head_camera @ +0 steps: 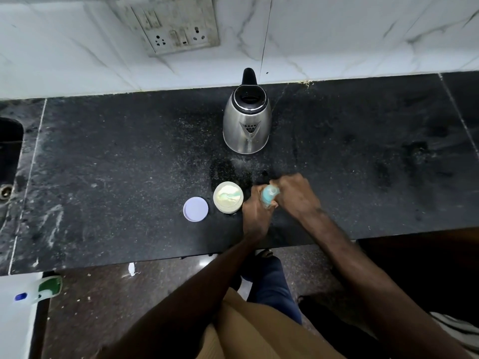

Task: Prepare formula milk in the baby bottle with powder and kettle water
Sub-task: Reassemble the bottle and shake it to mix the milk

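Note:
A baby bottle (269,195) with a light blue top stands on the black counter (129,164) near its front edge. My left hand (255,216) grips the bottle's body from the left. My right hand (295,195) curls round its blue top from the right. The picture is blurred at the bottle. Just left of the bottle sits an open jar of pale formula powder (228,197), with its lilac lid (195,209) lying flat beside it. A steel kettle (246,123) with its lid open stands behind them near the wall.
A wall socket panel (176,29) hangs above the counter on white marble tiles. A dark sink (9,149) lies at the far left. The counter's front edge runs just below my wrists. A white appliance (15,314) stands at the lower left.

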